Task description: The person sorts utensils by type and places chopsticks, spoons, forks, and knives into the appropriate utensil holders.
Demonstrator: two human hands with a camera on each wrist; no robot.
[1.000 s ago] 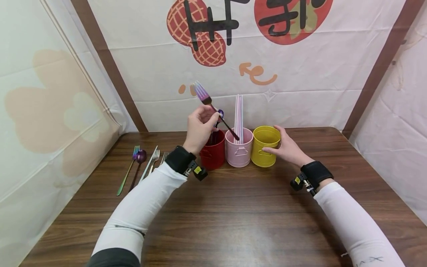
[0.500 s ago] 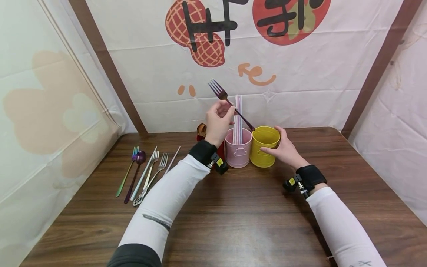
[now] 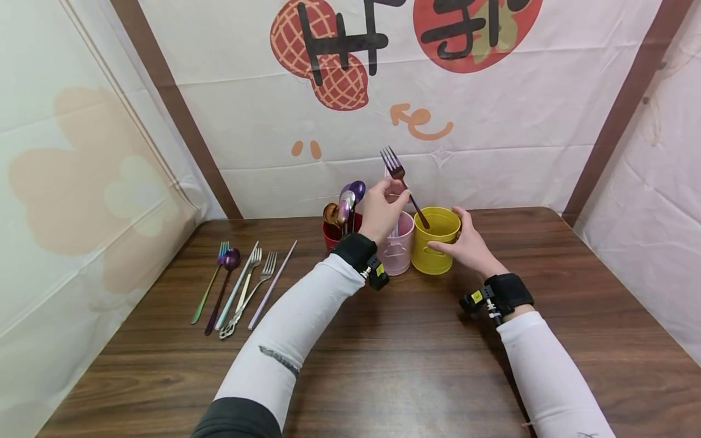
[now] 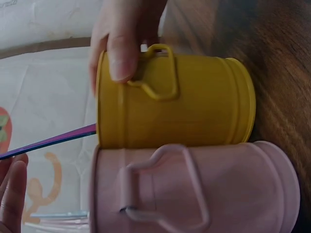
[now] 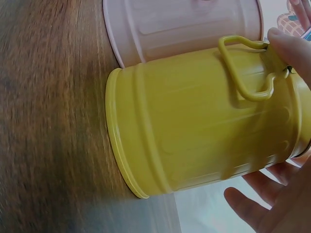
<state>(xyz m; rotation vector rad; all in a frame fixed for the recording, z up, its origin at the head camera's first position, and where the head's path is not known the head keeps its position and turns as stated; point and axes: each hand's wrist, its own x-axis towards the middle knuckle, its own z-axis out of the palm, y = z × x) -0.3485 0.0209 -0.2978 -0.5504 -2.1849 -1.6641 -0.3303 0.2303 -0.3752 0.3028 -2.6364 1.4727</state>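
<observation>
- One shiny fork [image 3: 400, 173] in the head view: the left hand [image 3: 381, 213] pinches it, thin end in the round yellow can [image 3: 432, 260]. Brown, streaky table [image 3: 427, 353], creased cloth wall [image 3: 493, 121].
- Left wrist: a smooth pink can [image 4: 243, 189] touches the yellow can.
- Right wrist: the right hand [image 5: 284, 204] grips the yellow can near its top.

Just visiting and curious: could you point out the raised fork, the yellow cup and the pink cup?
Raised fork [image 3: 397, 173]: head view, base of its tines.
Yellow cup [image 5: 199, 126]: right wrist view, side wall.
Pink cup [image 4: 238, 191]: left wrist view, side wall.
</observation>
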